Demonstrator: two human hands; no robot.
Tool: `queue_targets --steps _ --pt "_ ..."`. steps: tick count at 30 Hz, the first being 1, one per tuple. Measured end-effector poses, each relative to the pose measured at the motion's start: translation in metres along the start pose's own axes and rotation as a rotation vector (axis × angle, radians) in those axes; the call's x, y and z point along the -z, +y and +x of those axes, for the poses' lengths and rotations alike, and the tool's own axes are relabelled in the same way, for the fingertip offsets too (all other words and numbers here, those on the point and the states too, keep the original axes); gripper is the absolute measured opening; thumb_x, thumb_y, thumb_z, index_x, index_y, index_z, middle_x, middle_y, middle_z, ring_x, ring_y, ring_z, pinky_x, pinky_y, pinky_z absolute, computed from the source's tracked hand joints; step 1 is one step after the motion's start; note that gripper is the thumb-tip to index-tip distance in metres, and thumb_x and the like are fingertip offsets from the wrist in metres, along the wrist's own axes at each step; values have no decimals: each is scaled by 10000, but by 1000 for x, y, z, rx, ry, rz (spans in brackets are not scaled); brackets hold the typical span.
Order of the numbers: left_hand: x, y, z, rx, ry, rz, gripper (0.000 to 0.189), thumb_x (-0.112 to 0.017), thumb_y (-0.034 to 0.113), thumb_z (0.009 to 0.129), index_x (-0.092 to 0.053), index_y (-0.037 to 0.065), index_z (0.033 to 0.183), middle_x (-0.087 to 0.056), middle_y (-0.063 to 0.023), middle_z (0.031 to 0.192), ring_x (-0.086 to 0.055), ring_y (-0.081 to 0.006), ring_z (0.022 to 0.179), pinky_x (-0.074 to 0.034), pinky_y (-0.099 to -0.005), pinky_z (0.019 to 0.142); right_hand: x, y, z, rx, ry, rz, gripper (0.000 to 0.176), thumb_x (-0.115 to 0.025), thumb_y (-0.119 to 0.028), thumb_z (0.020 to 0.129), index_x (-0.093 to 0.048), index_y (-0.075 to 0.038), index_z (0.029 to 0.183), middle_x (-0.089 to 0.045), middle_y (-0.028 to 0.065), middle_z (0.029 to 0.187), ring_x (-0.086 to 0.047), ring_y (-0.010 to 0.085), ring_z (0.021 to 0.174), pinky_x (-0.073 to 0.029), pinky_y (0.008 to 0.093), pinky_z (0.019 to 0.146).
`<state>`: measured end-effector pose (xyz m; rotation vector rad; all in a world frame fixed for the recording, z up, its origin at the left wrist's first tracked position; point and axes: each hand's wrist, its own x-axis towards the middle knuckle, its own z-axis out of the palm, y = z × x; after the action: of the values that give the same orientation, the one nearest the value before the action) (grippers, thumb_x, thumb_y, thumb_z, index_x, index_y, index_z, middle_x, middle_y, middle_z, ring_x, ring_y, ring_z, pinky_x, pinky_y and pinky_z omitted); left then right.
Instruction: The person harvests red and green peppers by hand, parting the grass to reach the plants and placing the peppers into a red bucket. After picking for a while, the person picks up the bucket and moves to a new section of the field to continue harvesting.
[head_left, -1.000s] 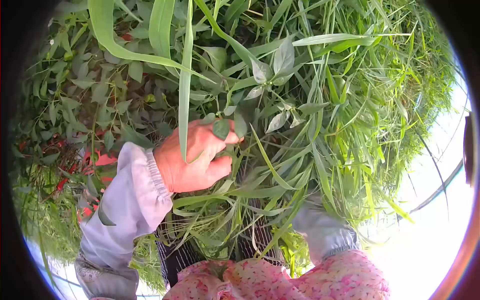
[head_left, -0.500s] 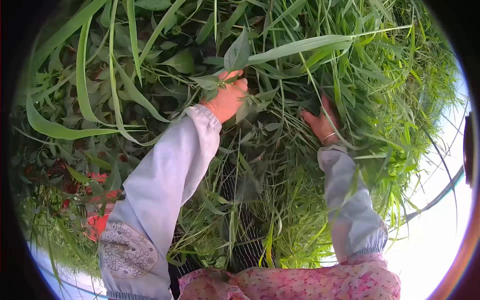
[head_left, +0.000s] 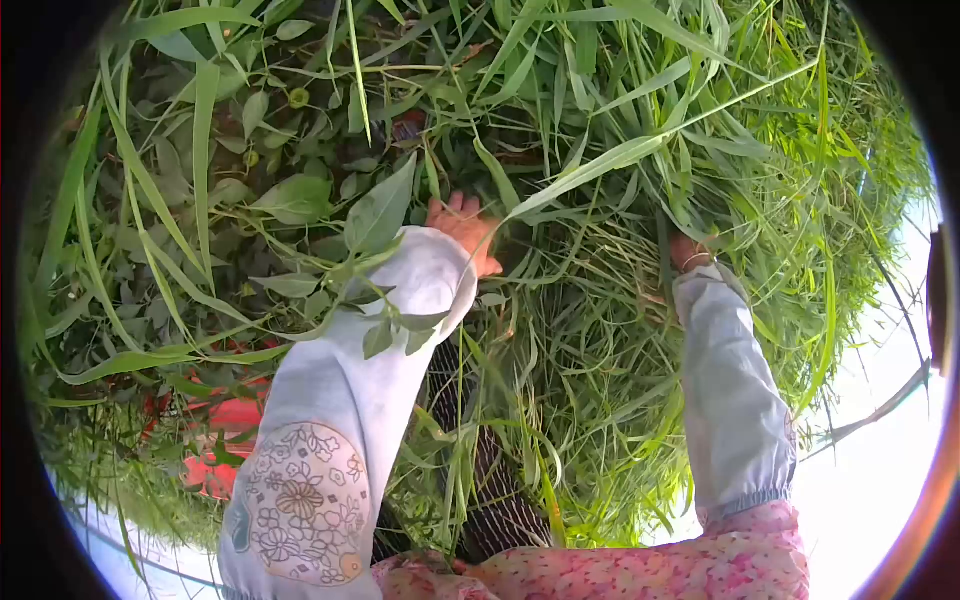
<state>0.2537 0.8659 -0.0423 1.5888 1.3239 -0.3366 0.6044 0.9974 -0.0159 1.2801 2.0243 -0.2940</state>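
My left hand (head_left: 464, 232) reaches into the greenery near the middle, its fingers spread and the thumb apart. It rests among stems and leaves, with nothing visible in its grasp. A broad-leaved plant (head_left: 382, 208) hangs over the left sleeve, next to that hand. Farther right, my right hand (head_left: 688, 252) is sunk into tall grass (head_left: 620, 270); only the back of the hand near the wrist shows, and its fingers are hidden. Both forearms wear light grey sleeves.
Something red (head_left: 235, 415), perhaps a container, shows through the leaves at lower left. Long grass blades (head_left: 205, 150) arch across the left side. Dark striped cloth (head_left: 500, 490) covers my leg below. Dense grass (head_left: 790, 160) rises on the right.
My left hand has gone from closed around leafy stems to spread, and sits slightly lower. The right hand has moved right and deeper into the grass. The leafy plant now lies over my left sleeve.
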Motion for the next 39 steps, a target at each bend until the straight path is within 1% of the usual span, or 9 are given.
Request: queue_targets --steps 4,5,10,19,21,27,31,33,39 --pt "-69 -11 8 68 -262 -6 537 -640 265 745 -463 166 1242 -496 -161 1239 -501 -370 1110 -270 -559 980 -10 7 2 12 -61 -54 499 -600 -339 758 -524 -100 1190 -543 184 1134 -507 369 1047 -386 442 924" --pt "-81 -9 -4 137 -199 124 450 -623 194 740 -508 154 1173 -576 -121 1131 -589 -322 984 -352 -500 920 -12 8 1 12 -79 -66 490 -597 -334 761 -526 -102 1186 -546 183 1127 -510 368 1041 -388 443 921" --pt "-31 -25 -57 44 -656 153 451 -577 69 726 -571 148 1170 -651 -101 923 -627 -285 907 -418 -421 865 -13 9 2 33 -135 -91 447 -579 -310 773 -537 -110 1170 -561 177 1093 -525 368 1009 -396 446 906" --pt "-3 -52 -224 15 -311 40 386 -597 144 686 -586 143 1072 -612 -84 920 -579 -261 966 -393 -466 882 -4 10 5 69 -167 -108 374 -546 -266 795 -557 -125 1142 -587 166 1032 -551 366 952 -411 453 880" --pt "-11 -71 -262 -164 -249 89 241 -573 167 669 -603 142 907 -611 -84 877 -575 -248 932 -408 -455 866 -2 12 0 75 -160 -112 359 -539 -256 800 -561 -129 1135 -593 163 1019 -557 366 940 -415 454 874" --pt "-26 -67 -315 -249 -343 175 227 -504 184 725 -589 133 930 -599 -50 1010 -507 -201 1067 -335 -427 955 -2 14 -24 118 -177 -146 319 -517 -227 814 -575 -139 1116 -611 155 978 -574 365 902 -425 458 856" --pt "-50 -74 -342 -310 -67 95 360 -557 200 692 -590 98 1036 -580 -90 1075 -513 -208 1076 -323 -457 970 14 1 -48 183 -81 -36 306 -518 -241 829 -587 -132 1106 -611 162 983 -569 366 910 -418 447 855" --pt "-123 -106 -378 125 -228 -822 422 -586 209 661 -585 82 1064 -585 -103 1070 -521 -227 1062 -329 -456 978 36 -13 -62 174 -13 74 342 -556 -307 838 -598 -114 1117 -596 173 1080 -543 358 990 -393 407 891" --pt "-71 -103 -389 -299 -123 130 284 -580 257 792 -587 60 996 -593 -112 1031 -511 -266 1067 -333 -453 994 66 -75 -100 338 277 173 532 -560 -125 799 -392 -89 1302 -460 184 1262 -439 363 1139 -361 438 943"
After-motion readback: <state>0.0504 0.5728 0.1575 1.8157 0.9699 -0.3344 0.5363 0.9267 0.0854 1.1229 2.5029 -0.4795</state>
